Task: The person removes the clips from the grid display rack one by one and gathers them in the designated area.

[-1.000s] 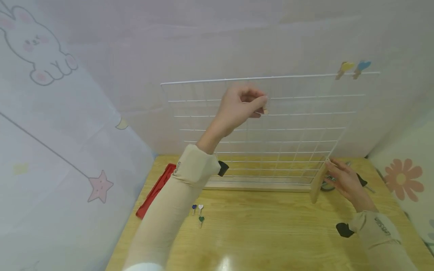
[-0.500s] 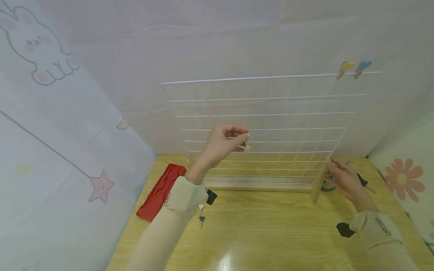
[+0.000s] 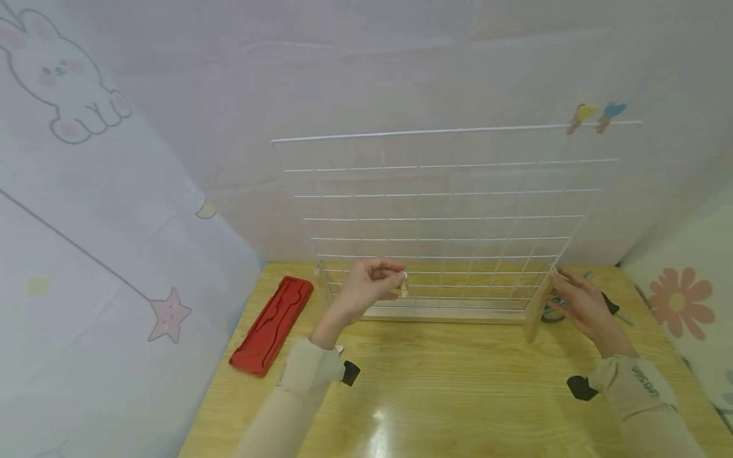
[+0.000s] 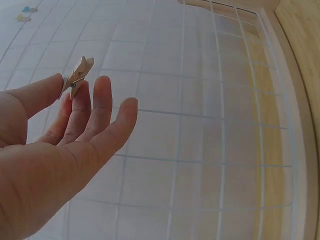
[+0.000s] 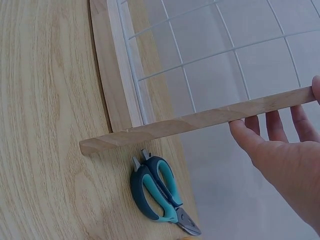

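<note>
My left hand (image 3: 369, 286) pinches a small wooden clothespin (image 4: 79, 76) between thumb and fingertips. A pale piece on the clothespin is pressed under the thumb, while the other fingers spread loosely. Behind it stands a white wire grid (image 3: 460, 130) in a wooden base. At the grid's right end, my right hand (image 3: 584, 305) grips the upright wooden side piece (image 5: 200, 119), thumb on one face and fingers on the other. A clothespin with a yellow heart (image 3: 586, 112) and one with a blue heart (image 3: 615, 110) are clipped to the top bar, near its right end.
A red molded tray (image 3: 269, 327) lies on the table at the left. Scissors with teal and dark handles (image 5: 155, 192) lie just outside the wooden side piece. Part of a white heart (image 3: 339, 349) shows on the table beside the left sleeve.
My left hand has come down from the grid's upper middle to its lower left, still pinching the clothespin. The left sleeve now hides most of the small heart clothespins. The right hand keeps its place.
</note>
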The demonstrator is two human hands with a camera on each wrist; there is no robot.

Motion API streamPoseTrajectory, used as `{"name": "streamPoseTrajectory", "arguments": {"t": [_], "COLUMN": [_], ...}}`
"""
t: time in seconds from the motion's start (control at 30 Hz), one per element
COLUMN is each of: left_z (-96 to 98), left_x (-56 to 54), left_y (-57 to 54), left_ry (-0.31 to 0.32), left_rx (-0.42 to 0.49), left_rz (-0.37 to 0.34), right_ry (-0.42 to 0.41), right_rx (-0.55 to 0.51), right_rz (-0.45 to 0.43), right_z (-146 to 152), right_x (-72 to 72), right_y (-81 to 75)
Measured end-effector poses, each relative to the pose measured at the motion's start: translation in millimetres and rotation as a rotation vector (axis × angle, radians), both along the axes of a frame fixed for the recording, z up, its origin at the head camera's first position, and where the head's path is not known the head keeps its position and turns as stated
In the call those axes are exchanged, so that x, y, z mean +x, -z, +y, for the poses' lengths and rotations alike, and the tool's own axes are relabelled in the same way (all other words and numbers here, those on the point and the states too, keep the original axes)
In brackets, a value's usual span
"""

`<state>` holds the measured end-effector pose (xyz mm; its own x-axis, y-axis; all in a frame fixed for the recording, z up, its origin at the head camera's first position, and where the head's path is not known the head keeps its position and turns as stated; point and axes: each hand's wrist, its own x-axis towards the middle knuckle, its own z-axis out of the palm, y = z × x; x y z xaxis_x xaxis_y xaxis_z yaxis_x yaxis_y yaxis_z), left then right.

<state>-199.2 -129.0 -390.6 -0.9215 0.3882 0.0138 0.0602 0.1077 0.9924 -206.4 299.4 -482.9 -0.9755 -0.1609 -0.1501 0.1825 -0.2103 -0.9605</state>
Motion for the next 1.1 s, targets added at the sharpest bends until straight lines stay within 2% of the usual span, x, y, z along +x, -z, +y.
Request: {"name": "streamPoseTrajectory", "arguments": {"t": [0.23,0.4,0.7,0.93,1.1], "left_z": [-15.5,-25.6,-50.6,-76.0,-93.7], "left_x": [8.7,16.5,32.8,48.7,58.0], "left_y": [44.4,67.7,108.5,138.2,160.0], "left_ry": [-0.037,-0.077,-0.127,-0.257,-0.341], "left_rx": [0.039,0.054,0.048,0.052,0.063], "left_rz": [-0.088,-0.135,-0.203,-0.281,-0.326], "right_ry": [-0.001,-0.003,-0.006,-0.011,-0.020], "right_rx": [0.014,0.043,0.027,-0.014,-0.006], "right_rz": [-0.006,-0.007,0.012,0.020,0.030], "right_z": [0.5,0.9,0.7,1.9,1.5], "right_x": [-0.1,0.1,-0.4,0.0,0.5], "right_y": [0.9,0.7,0.7,0.5,1.6]}}
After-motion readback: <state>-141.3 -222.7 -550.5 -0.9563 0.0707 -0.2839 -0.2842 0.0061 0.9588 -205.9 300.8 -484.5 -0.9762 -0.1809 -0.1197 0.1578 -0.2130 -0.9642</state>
